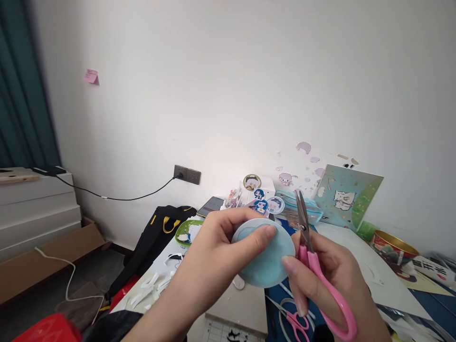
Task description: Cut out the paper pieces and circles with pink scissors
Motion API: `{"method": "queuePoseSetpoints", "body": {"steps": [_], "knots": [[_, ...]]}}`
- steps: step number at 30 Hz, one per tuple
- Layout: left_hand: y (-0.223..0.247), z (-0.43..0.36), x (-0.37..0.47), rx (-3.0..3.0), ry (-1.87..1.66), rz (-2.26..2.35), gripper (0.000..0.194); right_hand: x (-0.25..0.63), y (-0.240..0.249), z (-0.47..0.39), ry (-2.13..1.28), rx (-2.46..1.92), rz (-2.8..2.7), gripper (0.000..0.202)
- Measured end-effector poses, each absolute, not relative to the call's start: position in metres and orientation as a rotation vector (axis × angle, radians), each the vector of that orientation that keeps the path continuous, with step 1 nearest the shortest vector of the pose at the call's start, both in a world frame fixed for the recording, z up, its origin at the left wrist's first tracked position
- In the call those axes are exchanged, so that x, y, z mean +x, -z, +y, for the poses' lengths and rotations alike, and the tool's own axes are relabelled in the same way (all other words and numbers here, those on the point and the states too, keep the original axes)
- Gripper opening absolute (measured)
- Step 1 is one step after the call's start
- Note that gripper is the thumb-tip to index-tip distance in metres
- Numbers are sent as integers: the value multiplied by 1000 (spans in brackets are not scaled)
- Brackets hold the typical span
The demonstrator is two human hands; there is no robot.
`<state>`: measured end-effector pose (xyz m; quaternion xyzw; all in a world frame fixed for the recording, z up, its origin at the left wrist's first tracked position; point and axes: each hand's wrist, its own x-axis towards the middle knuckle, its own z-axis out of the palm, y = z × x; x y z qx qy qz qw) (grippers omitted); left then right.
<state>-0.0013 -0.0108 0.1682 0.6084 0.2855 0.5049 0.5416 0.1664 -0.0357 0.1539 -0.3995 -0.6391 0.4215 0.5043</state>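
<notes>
A round light-blue paper cutout (265, 263) with a pale rim is pinched in my left hand (223, 247), the thumb lying flat across its face. My right hand (331, 270) has pink-handled scissors (311, 259), their blades pointing up and nearly closed, to the right of the disc. The tip of my right thumb touches the disc's right edge. A second pair of pink-handled scissors (295, 323) lies on the table below, beside a looped cable. Behind the disc are several cartoon cutouts, among them a blue-haired figure (261, 205).
White paper scraps (151, 287) litter the table's left side, near a green cartoon cutout (183, 232). Blue face masks (299, 206) and an illustrated board (347, 197) lean by the wall. A round tin (395, 244) stands right. A black cord (131, 197) runs to the wall socket.
</notes>
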Motion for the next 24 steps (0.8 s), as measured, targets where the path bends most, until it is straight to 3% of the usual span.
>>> {"method": "queuePoseSetpoints", "body": {"steps": [7,14,24], "knots": [[-166,-7,-1,1317,-1213,657,26,149,-148,-38,-958,-978,-1394,26],[-169,-10,-2,1347,-1232,641,25,158,-150,-34,-854,-957,-1588,17],[-170,-15,-6,1542,-1157,741,24,187,-148,-34,-902,-1111,-1729,39]]}}
